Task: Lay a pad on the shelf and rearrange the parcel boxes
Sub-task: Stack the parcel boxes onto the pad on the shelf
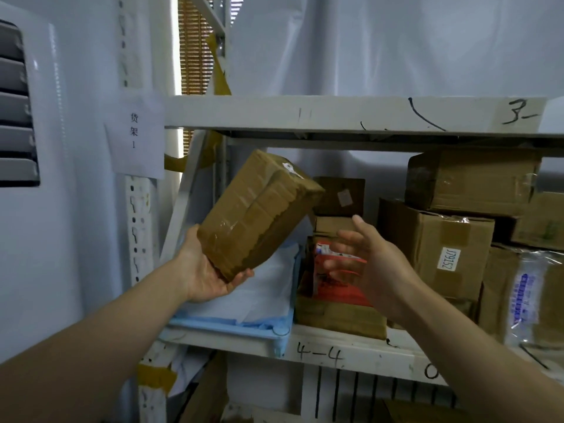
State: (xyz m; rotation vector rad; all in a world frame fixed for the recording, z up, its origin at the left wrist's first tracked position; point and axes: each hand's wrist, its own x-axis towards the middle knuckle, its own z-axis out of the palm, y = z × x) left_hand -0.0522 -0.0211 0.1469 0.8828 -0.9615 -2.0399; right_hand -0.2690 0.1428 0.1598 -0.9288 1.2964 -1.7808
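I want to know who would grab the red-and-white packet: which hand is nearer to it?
Right. The right hand hovers open just in front of the red-and-white packet. The left hand is off to its left, holding a taped brown box above the blue pad.

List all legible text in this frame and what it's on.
"货架 1": paper sign on the upright
"3-": upper shelf beam
"4-4": lower shelf edge
"179152": white label on a cardboard box
Blue print on the plastic-wrapped parcel: too blurred
Red packet: unreadable
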